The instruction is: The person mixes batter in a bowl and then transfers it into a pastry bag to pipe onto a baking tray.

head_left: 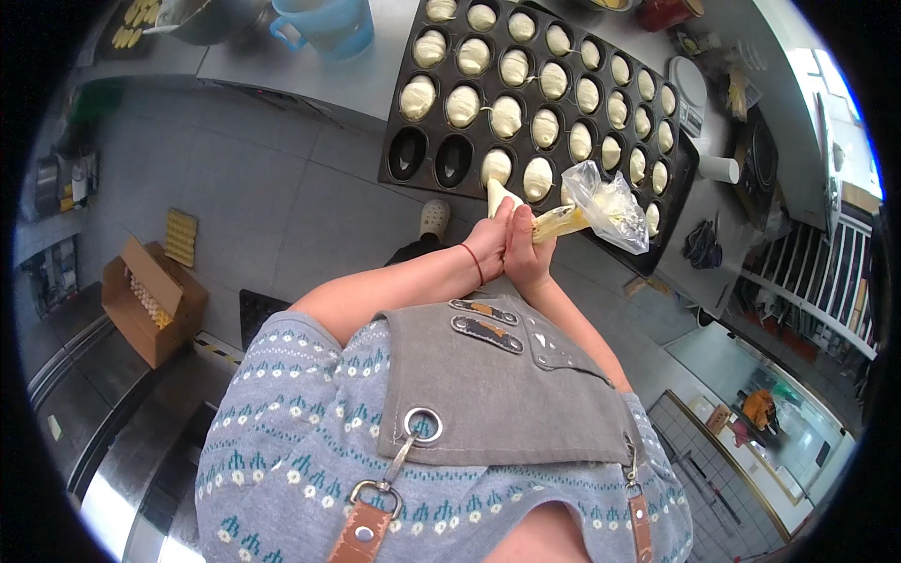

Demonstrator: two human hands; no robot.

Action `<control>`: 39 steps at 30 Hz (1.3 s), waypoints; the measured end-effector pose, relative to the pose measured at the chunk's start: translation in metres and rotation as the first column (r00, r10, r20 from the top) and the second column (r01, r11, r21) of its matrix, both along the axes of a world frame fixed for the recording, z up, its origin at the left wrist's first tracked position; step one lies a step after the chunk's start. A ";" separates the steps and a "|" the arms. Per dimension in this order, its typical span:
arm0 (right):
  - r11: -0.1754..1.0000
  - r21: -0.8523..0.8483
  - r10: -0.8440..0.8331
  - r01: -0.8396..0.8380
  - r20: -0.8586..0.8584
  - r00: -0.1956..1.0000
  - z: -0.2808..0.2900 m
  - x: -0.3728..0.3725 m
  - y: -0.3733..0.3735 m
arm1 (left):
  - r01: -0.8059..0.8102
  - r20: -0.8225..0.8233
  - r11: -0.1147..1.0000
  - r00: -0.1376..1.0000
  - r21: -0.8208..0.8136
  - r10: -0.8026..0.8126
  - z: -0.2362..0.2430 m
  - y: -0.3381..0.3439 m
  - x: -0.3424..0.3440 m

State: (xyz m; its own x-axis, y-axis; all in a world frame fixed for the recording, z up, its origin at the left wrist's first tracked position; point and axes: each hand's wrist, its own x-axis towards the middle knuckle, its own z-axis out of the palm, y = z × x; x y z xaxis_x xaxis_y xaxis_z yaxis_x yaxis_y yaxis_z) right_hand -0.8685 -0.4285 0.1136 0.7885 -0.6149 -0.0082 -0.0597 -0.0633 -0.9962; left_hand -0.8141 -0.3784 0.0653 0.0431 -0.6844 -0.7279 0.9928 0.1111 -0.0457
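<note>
Both my hands are wrapped round a piping bag full of pale batter. My left hand grips it just behind the narrow end, and my right hand presses close beside it. From my right hand the bag's twisted, loose clear plastic top spreads to the right, smeared with batter. The narrow end points at a batter-filled cup in the front row of a dark baking tray. Most of its oval cups hold mounded pale batter. Two cups at the near left corner show bare dark metal.
A blue translucent jug and a metal bowl stand on the steel counter, left of the tray. Right of the tray are a white scale and a white cup. An open cardboard box of eggs sits at lower left.
</note>
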 end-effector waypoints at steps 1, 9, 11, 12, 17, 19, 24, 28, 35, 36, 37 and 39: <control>1.000 -0.014 -0.002 0.002 0.001 1.000 0.000 -0.001 0.000 | 0.018 0.030 1.000 0.999 0.001 -0.018 -0.002 0.000 -0.002; 0.977 -0.119 0.195 -0.174 0.188 0.963 0.029 0.000 -0.022 | 0.495 0.253 0.815 0.866 -0.301 -0.432 0.054 0.031 0.043; 0.978 -0.089 0.205 -0.189 0.233 0.951 0.046 0.007 -0.022 | 0.874 0.660 0.367 0.074 0.318 -0.747 0.093 0.057 0.071; 0.978 -0.080 0.208 -0.194 0.259 0.943 0.051 0.012 -0.024 | 0.631 0.517 0.070 -0.561 0.773 -0.647 0.129 0.062 0.087; 0.960 -0.129 0.263 -0.249 0.108 0.959 0.070 0.021 -0.011 | 0.114 0.740 0.967 -0.666 0.227 -0.095 0.207 0.071 0.070; 0.955 -0.066 0.294 -0.288 0.111 0.949 0.079 0.028 -0.003 | 0.168 0.728 0.966 -0.685 0.199 -0.031 0.218 0.051 0.064; 0.974 -0.111 0.226 -0.199 0.370 0.901 0.107 0.040 -0.001 | 0.096 0.770 0.995 -0.634 -0.011 0.070 0.233 0.028 0.032; 0.983 -0.123 0.177 -0.139 0.398 0.900 0.073 0.053 0.005 | 0.219 0.824 0.969 -0.525 -0.112 0.214 0.204 0.037 0.021; 0.966 0.245 -0.209 0.077 0.578 0.789 -0.066 0.063 0.039 | 0.510 0.914 0.859 -0.366 0.041 0.174 0.142 0.058 0.072; 0.967 0.227 -0.227 0.118 0.554 0.801 -0.075 0.064 0.044 | 0.546 0.925 0.836 -0.344 0.056 0.162 0.132 0.061 0.078; 0.964 0.213 -0.249 0.158 0.528 0.812 -0.074 0.070 0.053 | 0.583 0.934 0.808 -0.330 0.087 0.138 0.127 0.065 0.083; 0.936 -0.059 -0.329 0.346 0.196 0.924 -0.068 0.076 0.064 | 0.604 0.948 0.796 -0.276 0.043 0.158 0.117 0.070 0.094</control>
State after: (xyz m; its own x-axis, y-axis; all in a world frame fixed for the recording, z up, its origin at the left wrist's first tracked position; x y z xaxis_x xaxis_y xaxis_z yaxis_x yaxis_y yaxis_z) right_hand -0.7924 -0.3644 0.0456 0.5167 -0.8365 0.1827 0.0862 -0.1615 -0.9831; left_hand -0.7203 -0.3081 0.1822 0.1191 -0.9633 0.2406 -0.1728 0.2185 0.9604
